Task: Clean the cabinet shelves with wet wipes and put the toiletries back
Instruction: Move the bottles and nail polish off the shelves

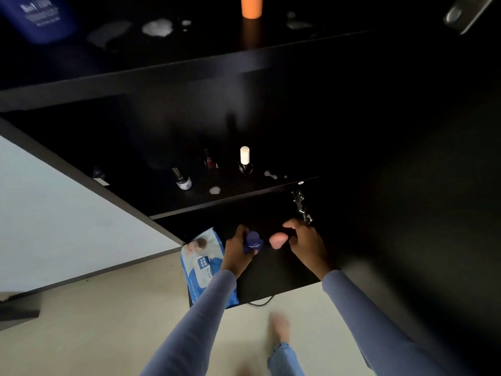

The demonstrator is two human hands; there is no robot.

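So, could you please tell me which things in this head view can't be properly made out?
- Blue bottle, top shelf: cut off by the frame's top-left corner and blurred, label unreadable.
- Orange container: its top is cut off by the upper edge.
- Small purple item: the left hand covers its base.
- Wet wipes pack: its lower part is hidden by the left sleeve.
- Shelf backs: too dark to see.

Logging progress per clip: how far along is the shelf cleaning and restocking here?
Early, it seems. Done: little; the wet wipes pack lies on the bottom shelf, no wipe in use. In hand: left hand grips a blue bottle; right hand reaches for a pink sponge. Left: white smears mark the top shelf, spots the middle one, where nail polish bottles stand.
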